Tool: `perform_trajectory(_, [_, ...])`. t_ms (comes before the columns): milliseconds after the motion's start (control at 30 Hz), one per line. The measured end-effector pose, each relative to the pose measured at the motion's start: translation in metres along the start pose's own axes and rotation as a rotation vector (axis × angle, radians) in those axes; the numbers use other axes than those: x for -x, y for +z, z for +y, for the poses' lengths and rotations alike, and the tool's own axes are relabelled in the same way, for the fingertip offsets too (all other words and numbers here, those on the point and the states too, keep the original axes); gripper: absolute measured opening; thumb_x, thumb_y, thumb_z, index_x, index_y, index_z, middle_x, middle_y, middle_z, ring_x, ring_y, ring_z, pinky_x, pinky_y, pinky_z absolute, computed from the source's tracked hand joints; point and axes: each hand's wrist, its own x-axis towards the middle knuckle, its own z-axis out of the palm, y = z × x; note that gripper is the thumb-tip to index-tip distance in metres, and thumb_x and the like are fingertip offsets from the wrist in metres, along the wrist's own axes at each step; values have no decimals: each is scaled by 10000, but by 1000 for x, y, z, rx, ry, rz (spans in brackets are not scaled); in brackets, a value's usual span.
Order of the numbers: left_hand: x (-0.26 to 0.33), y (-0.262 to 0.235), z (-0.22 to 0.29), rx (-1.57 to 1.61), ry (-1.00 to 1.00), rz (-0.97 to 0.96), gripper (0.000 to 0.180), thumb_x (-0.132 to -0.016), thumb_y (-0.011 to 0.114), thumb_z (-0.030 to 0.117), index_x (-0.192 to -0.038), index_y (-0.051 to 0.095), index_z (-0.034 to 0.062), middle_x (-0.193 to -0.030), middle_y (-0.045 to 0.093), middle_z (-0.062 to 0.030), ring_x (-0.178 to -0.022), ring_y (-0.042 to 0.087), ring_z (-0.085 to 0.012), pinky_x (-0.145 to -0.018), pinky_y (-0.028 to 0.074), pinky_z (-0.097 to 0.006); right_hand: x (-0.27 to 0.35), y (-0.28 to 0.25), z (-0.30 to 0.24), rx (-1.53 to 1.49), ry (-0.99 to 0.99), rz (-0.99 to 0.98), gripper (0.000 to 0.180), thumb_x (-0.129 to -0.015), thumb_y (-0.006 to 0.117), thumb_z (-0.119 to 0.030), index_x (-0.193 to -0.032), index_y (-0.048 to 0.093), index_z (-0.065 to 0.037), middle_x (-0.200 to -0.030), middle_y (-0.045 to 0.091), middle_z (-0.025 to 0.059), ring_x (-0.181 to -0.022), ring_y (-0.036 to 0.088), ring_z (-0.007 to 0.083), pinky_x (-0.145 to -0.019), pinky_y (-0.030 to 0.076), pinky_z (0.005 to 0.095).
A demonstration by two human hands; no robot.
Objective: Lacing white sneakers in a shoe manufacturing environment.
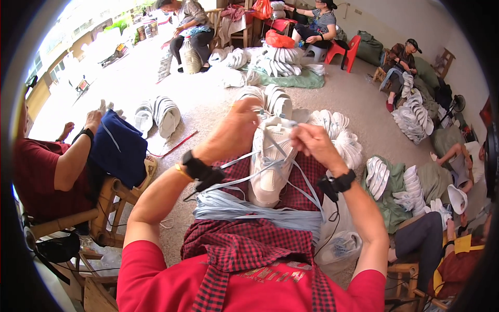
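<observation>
Both hands [236,130] [312,141] apparently grip lace [270,165] over shoe [270,166].

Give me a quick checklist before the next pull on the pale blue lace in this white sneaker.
1. White sneaker resting steady on the lap: ok.
2. Left hand gripping the shoe's upper end: ok.
3. Right hand pinching the pale blue lace: ok.
4. Lace through the right eyelet: cannot tell.
5. Bundle of spare pale blue laces lying across the lap within reach: ok.
6. Loose lace tails free of the black wrist straps: cannot tell.
</observation>
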Motion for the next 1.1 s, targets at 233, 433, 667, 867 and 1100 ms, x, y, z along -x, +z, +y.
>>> perform_trajectory(233, [96, -55, -97, -81, -642, 179, 78, -915, 617, 58, -939, 670, 6, -1076, 671, -123, -906, 677, -262, -710, 545, -341, 33, -56, 25, -239, 144, 132, 368, -1026, 524, -367, -1029, 664, -27, -807, 689, 38, -597, 584, 54, -458, 415, 167])
perform_trajectory(433, [-31, -58, -35, 64, -320, 341, 142, -962, 598, 131, -1034, 630, 14, -1075, 654, -99, -900, 663, -230, -715, 544, -325, 0, -21, -24, 375, -422, 676, 182, -948, 550, -49, -1128, 559, -22, -898, 671, 106, -593, 585, 108, -508, 462, 241])
perform_trajectory(667, [-109, -52, -1, 71, 47, 410, 87, -874, 608, -15, -960, 621, -10, -1020, 627, -117, -876, 654, -264, -730, 540, -351, 22, 63, -35, 799, -599, -25, 299, -745, 619, 31, -1040, 625, -21, -1092, 640, 158, -1040, 627, 345, -868, 543, 406])
perform_trajectory(867, [-70, -45, -25, 10, -59, 357, 58, -871, 586, -21, -926, 602, -19, -980, 601, -158, -865, 634, -317, -745, 507, -382, 8, 45, -11, 1071, -500, 67, 89, -827, 634, -2, -889, 574, 18, -999, 557, 175, -959, 587, 366, -834, 504, 452])
perform_trajectory(1100, [91, -32, -123, -147, -788, 213, 92, -830, 554, 34, -851, 635, -4, -955, 613, -210, -888, 614, -385, -796, 486, -456, 22, 13, -29, 610, -566, -59, 88, -834, 612, -6, -901, 556, 6, -880, 535, 161, -814, 582, 348, -747, 477, 417])
